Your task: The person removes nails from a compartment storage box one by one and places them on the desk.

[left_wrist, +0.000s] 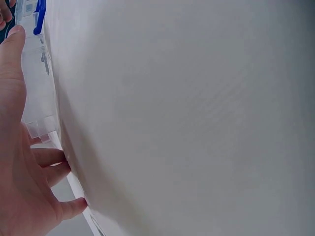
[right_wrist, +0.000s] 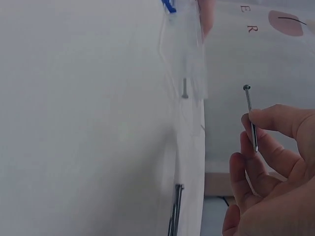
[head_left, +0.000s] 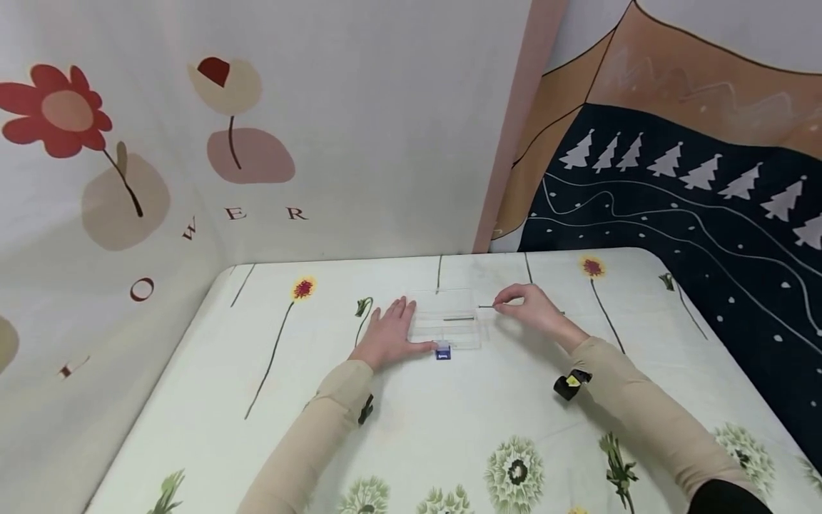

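while the box (head_left: 429, 328) held one nail (head_left: 459, 319), loose nails (right_wrist: 175, 211) remained
right fingers (right_wrist: 278, 150) pinched another nail (right_wrist: 248, 100), three o'clock; left fingers (head_left: 393, 314) spread

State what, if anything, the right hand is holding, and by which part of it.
The right hand holds a thin metal nail, pinched around the middle of its shank, with head and tip both left uncovered.

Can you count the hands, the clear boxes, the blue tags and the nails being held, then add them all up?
Hands (left hand and right hand): 2
Clear box: 1
Blue tag: 1
Held nail: 1
Total: 5
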The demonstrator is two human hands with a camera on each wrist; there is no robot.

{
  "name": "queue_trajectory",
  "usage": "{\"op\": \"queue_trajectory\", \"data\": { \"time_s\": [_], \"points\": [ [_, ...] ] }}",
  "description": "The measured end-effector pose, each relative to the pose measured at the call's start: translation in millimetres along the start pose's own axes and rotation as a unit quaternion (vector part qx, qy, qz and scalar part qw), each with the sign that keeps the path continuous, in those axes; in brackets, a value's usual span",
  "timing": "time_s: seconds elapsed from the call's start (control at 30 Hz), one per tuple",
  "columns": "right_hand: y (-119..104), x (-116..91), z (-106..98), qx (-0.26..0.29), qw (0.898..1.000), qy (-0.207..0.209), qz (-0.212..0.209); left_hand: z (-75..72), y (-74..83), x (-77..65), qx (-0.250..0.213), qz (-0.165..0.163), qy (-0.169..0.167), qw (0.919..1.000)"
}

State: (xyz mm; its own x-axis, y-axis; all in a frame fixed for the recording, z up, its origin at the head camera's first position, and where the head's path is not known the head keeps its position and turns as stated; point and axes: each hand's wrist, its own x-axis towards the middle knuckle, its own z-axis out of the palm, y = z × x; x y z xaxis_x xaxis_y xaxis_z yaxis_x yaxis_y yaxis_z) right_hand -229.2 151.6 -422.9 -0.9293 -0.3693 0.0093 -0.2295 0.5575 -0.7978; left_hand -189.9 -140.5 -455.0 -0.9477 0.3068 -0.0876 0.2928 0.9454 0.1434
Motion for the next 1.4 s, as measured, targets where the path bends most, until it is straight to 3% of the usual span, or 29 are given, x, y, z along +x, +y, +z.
{"op": "queue_trajectory", "data": {
  "time_s": [0.63, 1.4],
  "points": [
    [30, -6, -34, -0.04, 0.998, 0.02, 0.04, -4.0, 0.8, -0.4, 0.005, -0.008, -0.004, 1.0],
    [64, -21, -39, -0.036, 0.998, 0.031, 0.032, -2.2, 1.1, 0.3, 0.003, 0.003, -0.016, 0.9999]
  ]
}}
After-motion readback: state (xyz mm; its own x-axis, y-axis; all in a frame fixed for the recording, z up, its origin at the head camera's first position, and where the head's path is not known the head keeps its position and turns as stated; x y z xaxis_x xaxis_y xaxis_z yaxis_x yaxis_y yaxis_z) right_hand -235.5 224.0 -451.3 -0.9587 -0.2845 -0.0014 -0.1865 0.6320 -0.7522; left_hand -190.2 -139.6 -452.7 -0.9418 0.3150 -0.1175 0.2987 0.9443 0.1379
